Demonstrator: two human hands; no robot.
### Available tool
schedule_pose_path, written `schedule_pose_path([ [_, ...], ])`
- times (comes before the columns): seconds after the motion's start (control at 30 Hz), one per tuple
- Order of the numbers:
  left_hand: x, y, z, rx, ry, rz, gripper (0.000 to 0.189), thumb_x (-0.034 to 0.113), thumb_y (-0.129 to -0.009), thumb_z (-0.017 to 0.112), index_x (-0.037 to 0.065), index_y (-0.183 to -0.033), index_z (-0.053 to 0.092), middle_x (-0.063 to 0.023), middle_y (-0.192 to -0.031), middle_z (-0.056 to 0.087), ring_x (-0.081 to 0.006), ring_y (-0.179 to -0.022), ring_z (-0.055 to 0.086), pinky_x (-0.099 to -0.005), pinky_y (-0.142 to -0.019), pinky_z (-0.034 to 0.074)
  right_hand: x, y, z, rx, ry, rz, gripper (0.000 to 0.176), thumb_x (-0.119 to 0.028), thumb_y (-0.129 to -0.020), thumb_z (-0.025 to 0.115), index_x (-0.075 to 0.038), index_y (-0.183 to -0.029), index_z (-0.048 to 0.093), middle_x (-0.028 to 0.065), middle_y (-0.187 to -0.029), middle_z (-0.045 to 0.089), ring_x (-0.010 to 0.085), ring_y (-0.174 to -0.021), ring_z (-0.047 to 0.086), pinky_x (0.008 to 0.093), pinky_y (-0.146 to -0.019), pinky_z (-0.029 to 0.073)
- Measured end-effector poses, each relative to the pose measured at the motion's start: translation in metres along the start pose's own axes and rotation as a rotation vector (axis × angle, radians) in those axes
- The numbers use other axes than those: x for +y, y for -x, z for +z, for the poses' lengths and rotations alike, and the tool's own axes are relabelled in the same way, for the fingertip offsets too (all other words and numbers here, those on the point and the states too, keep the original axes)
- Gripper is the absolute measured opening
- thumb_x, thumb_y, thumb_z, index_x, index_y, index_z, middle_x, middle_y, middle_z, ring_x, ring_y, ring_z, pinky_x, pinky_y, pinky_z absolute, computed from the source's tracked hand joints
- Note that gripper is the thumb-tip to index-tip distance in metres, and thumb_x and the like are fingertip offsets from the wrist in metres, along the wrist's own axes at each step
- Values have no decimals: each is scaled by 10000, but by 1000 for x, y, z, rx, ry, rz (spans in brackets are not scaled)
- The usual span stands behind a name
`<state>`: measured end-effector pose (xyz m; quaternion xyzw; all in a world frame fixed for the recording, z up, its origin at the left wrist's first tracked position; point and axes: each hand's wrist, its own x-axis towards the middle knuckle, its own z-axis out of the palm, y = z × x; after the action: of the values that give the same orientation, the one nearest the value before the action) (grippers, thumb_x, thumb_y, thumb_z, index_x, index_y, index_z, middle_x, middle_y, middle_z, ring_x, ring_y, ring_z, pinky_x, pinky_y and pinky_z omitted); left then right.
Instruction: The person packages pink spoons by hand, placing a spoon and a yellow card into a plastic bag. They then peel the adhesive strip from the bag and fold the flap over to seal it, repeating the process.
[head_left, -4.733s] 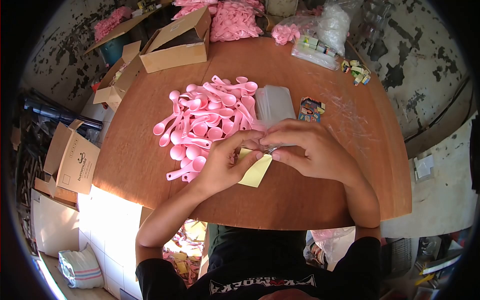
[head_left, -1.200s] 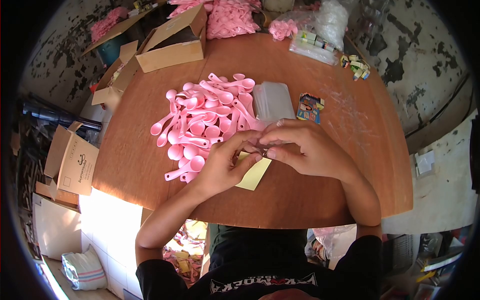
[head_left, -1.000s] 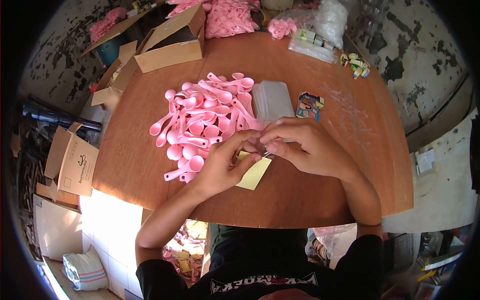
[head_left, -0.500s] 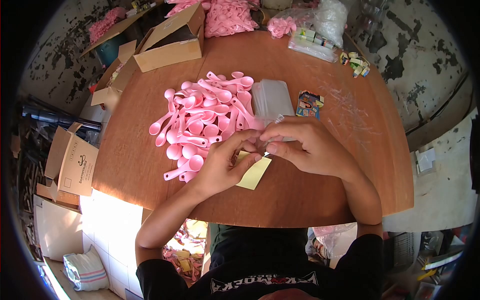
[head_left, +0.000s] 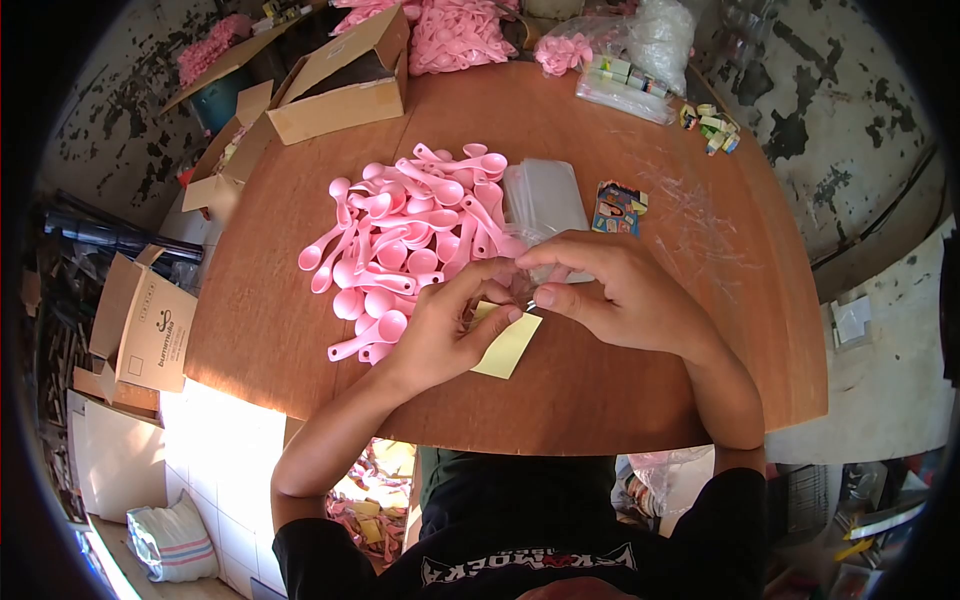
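My left hand (head_left: 455,325) is closed with thumb and fingers curled around a clear plastic bag (head_left: 522,288), which is mostly hidden between the hands. From the other side, the thumb and bent fingers of my right hand (head_left: 610,295) close on the same bag. A yellow paper (head_left: 510,345) shows just under my left thumb, its upper end covered by the fingers. Beside the left hand lies a large pile of pink plastic spoons (head_left: 405,225). A stack of clear plastic bags (head_left: 548,200) rests beyond the hands, with a colourful printed packet (head_left: 618,208) to its right.
An open cardboard box (head_left: 340,105) stands at the table's far left. Bulging bags of pink pieces (head_left: 460,35) and clear plastic packs (head_left: 625,95) line the back. Small boxes (head_left: 712,128) sit at the far right, and thin plastic strips (head_left: 700,220) litter the wooden table (head_left: 600,410).
The clear plastic tip that stuck up above my right fingers no longer shows there. My right fingers have shifted slightly; the left hand and yellow paper have barely moved.
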<state>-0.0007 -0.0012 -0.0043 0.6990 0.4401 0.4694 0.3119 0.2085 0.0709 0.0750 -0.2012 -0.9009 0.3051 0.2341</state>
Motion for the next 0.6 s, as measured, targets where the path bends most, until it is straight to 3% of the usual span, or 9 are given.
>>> schedule_pose_path([
  [0.1,-1,0,2,29,17,52,413,7,-891,663,16,-1274,508,-91,-889,711,-68,-685,617,-220,-531,424,-1,0,0,9,-17,-10,283,-159,-903,681,-14,-1144,651,125,-991,681,222,-824,662,332,-730,520],
  [0.37,4,0,-1,2,20,40,423,-17,-893,646,-30,-1283,481,-133,-951,699,-165,-868,684,-264,-693,518,-4,-1,0,3,-36,-43,302,-172,-901,686,-26,-1164,656,126,-997,683,226,-819,665,336,-730,520],
  [0.6,3,1,0,6,21,24,421,-15,-895,646,-33,-1283,483,-138,-967,702,-174,-881,690,-268,-706,525,-3,-1,0,-7,-41,-22,306,-173,-899,689,-21,-1163,657,132,-1024,690,238,-832,672,341,-742,523],
])
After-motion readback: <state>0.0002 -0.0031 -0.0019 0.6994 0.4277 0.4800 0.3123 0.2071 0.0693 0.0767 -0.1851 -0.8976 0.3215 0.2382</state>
